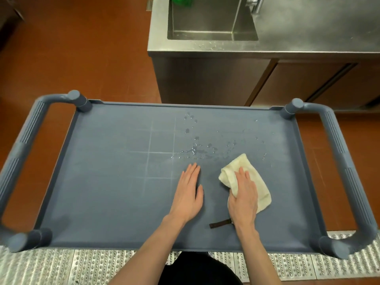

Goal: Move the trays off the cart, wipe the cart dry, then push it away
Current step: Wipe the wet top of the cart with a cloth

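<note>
The blue-grey cart [115, 192] fills the middle of the view, its flat top bare of trays. Water drops [195, 149] lie scattered over the centre and right of the top. A cream cloth [261, 190] lies on the cart right of centre. My right hand [243, 198] presses flat on the cloth with straight fingers. Beside it, my left hand [188, 194] rests flat on the cart top, holding nothing. A dark strap [220, 224] shows by my right wrist.
A steel counter [308, 29] with a sink [211, 23] stands just beyond the cart's far edge. Rounded handles [26, 140] close the cart's left and right ends. Orange floor lies to the left; a metal grate [82, 266] runs under my feet.
</note>
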Tool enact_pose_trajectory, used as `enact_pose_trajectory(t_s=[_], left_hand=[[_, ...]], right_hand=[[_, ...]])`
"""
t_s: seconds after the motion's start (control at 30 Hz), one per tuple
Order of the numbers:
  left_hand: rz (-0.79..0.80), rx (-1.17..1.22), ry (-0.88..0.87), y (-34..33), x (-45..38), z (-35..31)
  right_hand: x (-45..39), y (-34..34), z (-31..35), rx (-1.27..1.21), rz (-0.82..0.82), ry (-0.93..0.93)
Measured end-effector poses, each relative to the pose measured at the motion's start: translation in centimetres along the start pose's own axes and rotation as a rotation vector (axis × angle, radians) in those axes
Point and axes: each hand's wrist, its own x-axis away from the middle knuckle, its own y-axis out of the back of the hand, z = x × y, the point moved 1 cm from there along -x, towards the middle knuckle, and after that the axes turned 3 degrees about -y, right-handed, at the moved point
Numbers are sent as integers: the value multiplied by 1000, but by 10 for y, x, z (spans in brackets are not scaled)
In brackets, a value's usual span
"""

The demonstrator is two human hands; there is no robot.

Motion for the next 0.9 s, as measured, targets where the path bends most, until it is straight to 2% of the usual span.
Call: enact_pose_trajectory(t_s=[0.17,0.43,0.67,0.9], left_hand=[[22,44,-17,25,9,12],[-12,-110,-89,85,45,82],[-149,-412,-107,137,87,144],[-123,-424,-134,144,92,153]], right_hand=[[12,-18,35,52,54,19],[25,-37,71,48,1,-54],[34,-56,104,2,0,-82],[48,-94,154,-23,68,-8]])
